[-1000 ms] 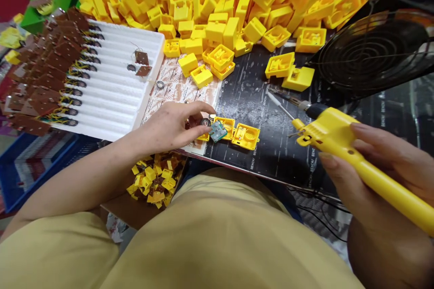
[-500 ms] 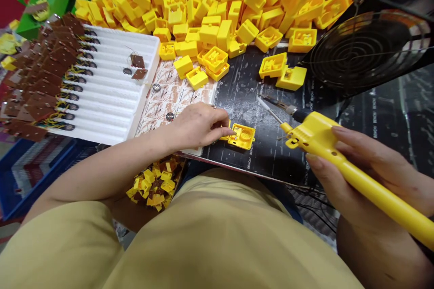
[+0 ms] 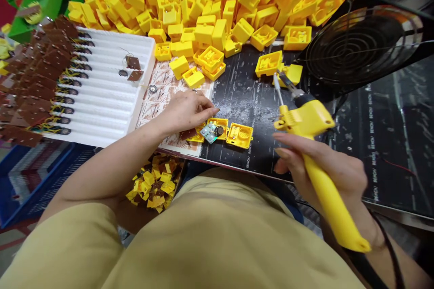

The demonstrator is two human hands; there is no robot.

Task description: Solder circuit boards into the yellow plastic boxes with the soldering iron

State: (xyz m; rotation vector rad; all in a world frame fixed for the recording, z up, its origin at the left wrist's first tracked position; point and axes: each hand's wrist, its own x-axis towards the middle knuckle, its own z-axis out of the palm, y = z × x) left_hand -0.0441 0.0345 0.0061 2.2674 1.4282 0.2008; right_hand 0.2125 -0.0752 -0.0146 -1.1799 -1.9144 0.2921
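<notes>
My right hand (image 3: pixel 328 171) grips a yellow soldering gun (image 3: pixel 305 122), its metal tip and thin feed tube pointing up and away above the black bench. My left hand (image 3: pixel 190 110) is at the near edge of the bench, thumb and fingers drawn together; whether anything small is between them is hidden. Just below its fingertips, a small circuit board (image 3: pixel 208 132) and a round black part (image 3: pixel 219 131) lie over an open yellow casing (image 3: pixel 222 123). A second open casing half (image 3: pixel 240 136) sits to the right, with a grille of small holes inside.
A heap of yellow casings (image 3: pixel 210 31) covers the back. At left, a white foam tray (image 3: pixel 111 99) carries brown circuit boards (image 3: pixel 40 86) with wired discs. A black fan (image 3: pixel 359 45) stands at right. Loose yellow pieces (image 3: pixel 152 185) lie below the bench edge.
My right hand has moved left with the soldering gun, now held more upright. My left hand has drawn back left from the casings, and the circuit board and black part now show there.
</notes>
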